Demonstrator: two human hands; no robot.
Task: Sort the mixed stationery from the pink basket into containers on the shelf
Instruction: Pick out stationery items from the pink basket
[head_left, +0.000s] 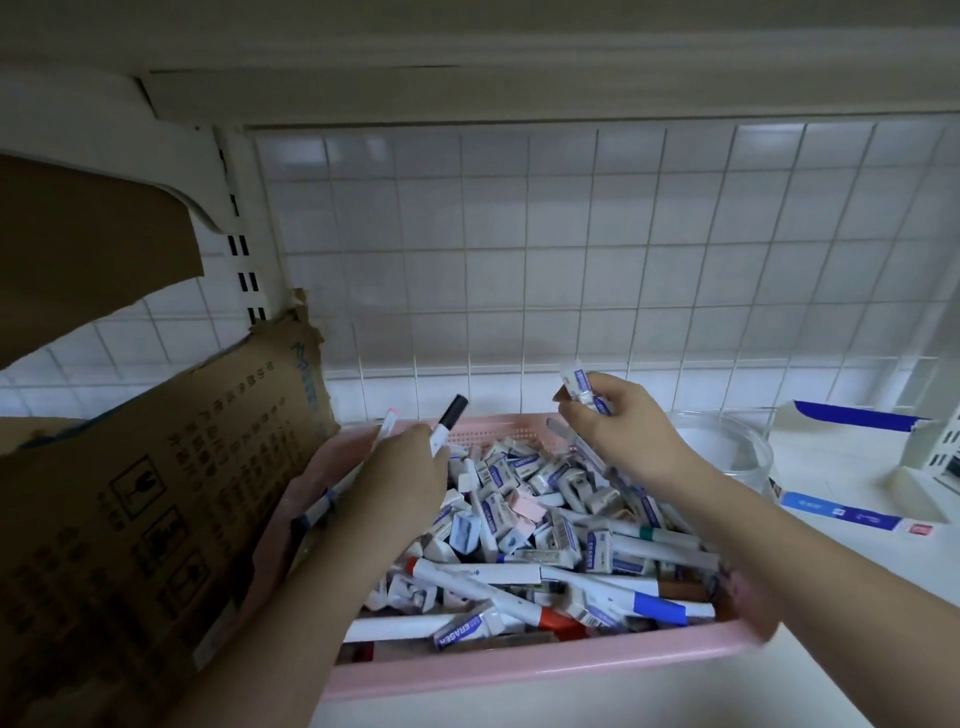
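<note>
The pink basket (540, 670) sits on the white shelf in front of me, heaped with white-and-blue erasers (524, 467) and white markers (483, 574) with coloured caps. My left hand (400, 478) hovers over the basket's left side and grips several pens (447, 423), one with a black cap, one with a pink tip. My right hand (618, 436) is raised over the far right of the basket, pinching a few erasers in blue-and-white sleeves (582, 387).
A brown cardboard box (156, 493) stands at the left, its flap leaning against the basket. A clear round container (727, 447) sits right of the basket, with a white box (857, 431) and a white rack (945, 452) beyond. A wire grid backs the shelf.
</note>
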